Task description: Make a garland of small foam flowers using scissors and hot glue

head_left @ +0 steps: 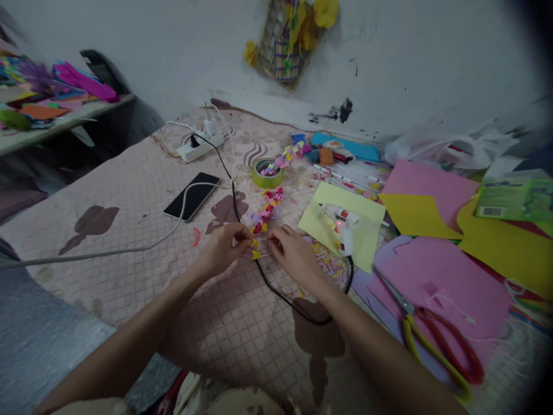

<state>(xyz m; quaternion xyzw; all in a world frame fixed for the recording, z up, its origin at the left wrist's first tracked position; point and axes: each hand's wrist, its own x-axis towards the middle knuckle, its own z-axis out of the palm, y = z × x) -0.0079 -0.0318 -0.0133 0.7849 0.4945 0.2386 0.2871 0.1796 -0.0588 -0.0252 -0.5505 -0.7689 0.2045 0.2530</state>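
My left hand [225, 248] pinches the near end of a thin strand, beside small yellow paper pieces [255, 250]. Opposite it, my right hand [291, 251] has thumb and fingers pressed together near the strand's white end; what lies between them is too small to make out. Just beyond both hands is a pink, red and yellow paper decoration [268, 210]. A second decoration [285, 158] of pink and yellow pieces rests across a roll of green tape [266, 174]. Small cut paper pieces [330, 262] lie right of my right hand.
A glue gun [344, 230] with a red light lies on pale yellow paper [315, 216], its black cable running under my hands. Scissors [432, 337] and pink paper [458, 276] are at right. A phone [192, 196] and power strip [201, 146] lie left.
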